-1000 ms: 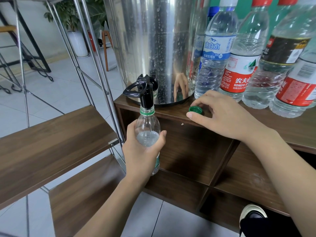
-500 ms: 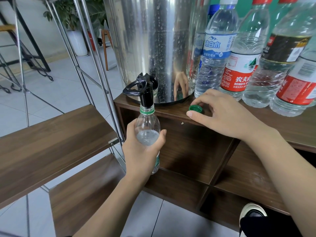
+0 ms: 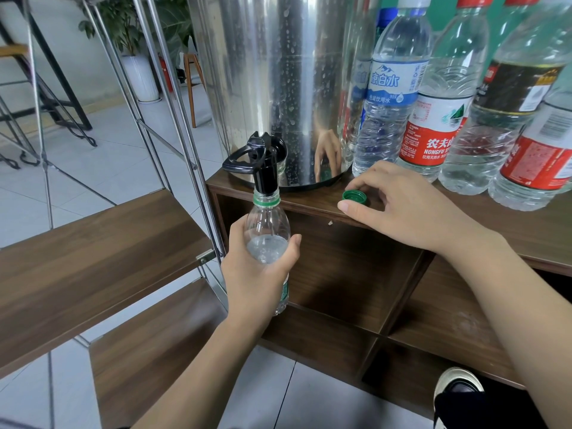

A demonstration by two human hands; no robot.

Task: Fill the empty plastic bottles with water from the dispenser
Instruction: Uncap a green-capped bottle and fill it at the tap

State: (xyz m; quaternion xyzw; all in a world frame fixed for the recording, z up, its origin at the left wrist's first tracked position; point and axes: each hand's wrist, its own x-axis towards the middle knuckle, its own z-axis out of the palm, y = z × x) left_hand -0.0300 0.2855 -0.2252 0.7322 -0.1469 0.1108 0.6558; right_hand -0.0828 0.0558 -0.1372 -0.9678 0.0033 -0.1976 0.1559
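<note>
The bottle (image 3: 268,230) is held upright, mouth up under the black tap (image 3: 265,168), by the left hand (image 3: 257,274), fingers wrapped around it; the green cap (image 3: 354,197) is loosely touched by the right hand (image 3: 402,209), fingers curved.

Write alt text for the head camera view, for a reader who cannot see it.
A person's left hand holds a small clear bottle with its mouth up against the black tap of a steel water dispenser. The right hand rests by a green cap on the wooden shelf. Capped bottles stand to the right.
</note>
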